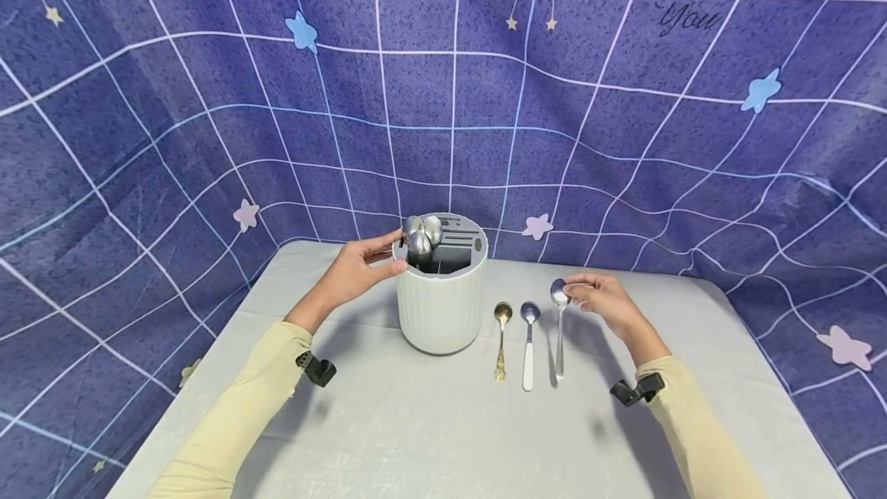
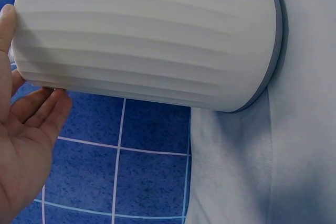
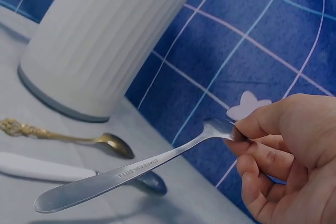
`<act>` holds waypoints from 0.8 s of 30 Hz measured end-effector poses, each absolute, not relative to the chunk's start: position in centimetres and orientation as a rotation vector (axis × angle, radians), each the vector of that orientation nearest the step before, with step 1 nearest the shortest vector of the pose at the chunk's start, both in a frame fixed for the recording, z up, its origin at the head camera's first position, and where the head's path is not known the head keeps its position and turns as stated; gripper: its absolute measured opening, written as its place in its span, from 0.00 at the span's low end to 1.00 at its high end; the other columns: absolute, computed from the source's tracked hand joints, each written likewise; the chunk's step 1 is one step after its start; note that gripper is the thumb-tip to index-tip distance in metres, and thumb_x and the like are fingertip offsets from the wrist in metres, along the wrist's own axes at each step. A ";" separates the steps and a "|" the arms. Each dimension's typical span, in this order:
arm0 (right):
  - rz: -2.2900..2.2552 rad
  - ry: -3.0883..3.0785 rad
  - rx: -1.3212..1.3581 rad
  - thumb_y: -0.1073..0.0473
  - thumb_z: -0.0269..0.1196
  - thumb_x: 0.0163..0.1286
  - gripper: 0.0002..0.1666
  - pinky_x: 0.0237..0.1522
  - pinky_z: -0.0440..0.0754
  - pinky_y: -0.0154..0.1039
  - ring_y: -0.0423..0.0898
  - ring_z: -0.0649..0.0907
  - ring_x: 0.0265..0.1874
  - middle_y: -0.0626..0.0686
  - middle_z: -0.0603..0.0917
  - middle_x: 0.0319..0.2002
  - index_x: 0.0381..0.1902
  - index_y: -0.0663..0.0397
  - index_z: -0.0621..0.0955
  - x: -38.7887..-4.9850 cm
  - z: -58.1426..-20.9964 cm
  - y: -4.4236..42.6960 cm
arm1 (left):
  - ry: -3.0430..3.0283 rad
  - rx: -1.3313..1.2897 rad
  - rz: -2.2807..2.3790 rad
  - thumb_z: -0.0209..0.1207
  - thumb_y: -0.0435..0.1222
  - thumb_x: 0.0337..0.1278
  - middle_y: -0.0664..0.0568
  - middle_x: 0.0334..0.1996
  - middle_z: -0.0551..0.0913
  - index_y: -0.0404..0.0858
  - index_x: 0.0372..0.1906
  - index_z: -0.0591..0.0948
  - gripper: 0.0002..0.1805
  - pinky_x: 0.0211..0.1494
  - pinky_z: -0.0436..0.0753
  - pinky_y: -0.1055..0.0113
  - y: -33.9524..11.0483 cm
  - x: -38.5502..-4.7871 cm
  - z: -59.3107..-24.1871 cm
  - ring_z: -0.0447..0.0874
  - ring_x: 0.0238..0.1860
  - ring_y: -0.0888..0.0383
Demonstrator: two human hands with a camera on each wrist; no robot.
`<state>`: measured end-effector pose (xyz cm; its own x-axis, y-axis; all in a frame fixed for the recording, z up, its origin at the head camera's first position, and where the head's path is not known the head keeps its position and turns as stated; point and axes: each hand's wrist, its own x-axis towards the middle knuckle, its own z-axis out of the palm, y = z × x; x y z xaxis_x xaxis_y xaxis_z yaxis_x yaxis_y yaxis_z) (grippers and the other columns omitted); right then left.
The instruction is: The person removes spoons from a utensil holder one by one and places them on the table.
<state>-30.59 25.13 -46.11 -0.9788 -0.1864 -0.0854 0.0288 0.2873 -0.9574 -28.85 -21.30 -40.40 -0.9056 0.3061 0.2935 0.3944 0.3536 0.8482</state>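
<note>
A white ribbed utensil holder stands upright on the table, with several silver spoons bowl-up in its left part. My left hand holds the holder's left side near the rim, thumb in front and fingers behind. In my right hand, a stainless steel spoon is pinched at its bowl between thumb and fingers; the handle points down toward me, above the table. Just left of it lie a white-handled spoon and a gold spoon with an ornate handle, side by side.
A pale cloth covers the table. Behind it hangs a blue grid-patterned curtain with stars, close to the holder's back. Slots and divided compartments show in the holder's grey top insert.
</note>
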 end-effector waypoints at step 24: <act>-1.821 2.217 -0.069 0.66 0.65 0.70 0.22 0.31 0.84 0.29 0.36 0.81 0.27 0.43 0.84 0.27 0.56 0.78 0.77 -31.9 -49.7 25.6 | -2.516 -0.646 -1.616 0.70 0.43 0.63 0.46 0.71 0.73 0.43 0.73 0.74 0.34 0.71 0.75 0.44 -21.4 -28.8 -40.4 0.76 0.67 0.40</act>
